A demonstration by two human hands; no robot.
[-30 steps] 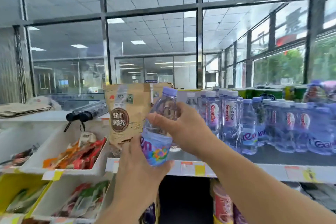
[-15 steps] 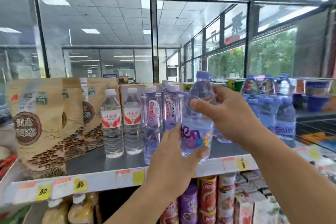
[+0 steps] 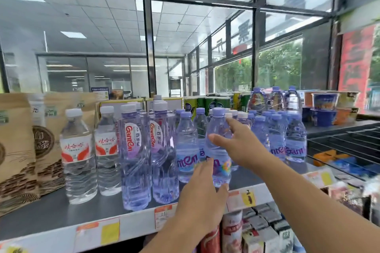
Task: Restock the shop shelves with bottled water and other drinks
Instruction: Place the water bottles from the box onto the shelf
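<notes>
Both hands worked one small purple-capped water bottle [image 3: 219, 150] at the front of the top shelf [image 3: 51, 211]. The right hand [image 3: 239, 147], reaching in from about four o'clock, had its thumb and forefinger spread around the bottle's shoulder, touching it with fingers straight rather than clamped. The left hand [image 3: 202, 192], coming up from six o'clock, lay with straight fingers against the label near the base, its thumb at the bottle's right side. Neither hand wrapped the bottle, which suggests they were steadying and guiding it, not carrying it.

The bottle stood upright on the shelf, just beside a matching small bottle [image 3: 186, 148] at its nine o'clock, with more of the same brand [image 3: 287, 139] at three o'clock. That position probably closed a gap in the front row, label outward for shoppers. Taller purple bottles [image 3: 148, 154] and clear red-labelled bottles [image 3: 91, 154] stood further toward nine o'clock, sorted by kind.

My guess is that the placing step was nearly done; tipping against neighbours was the main risk.
</notes>
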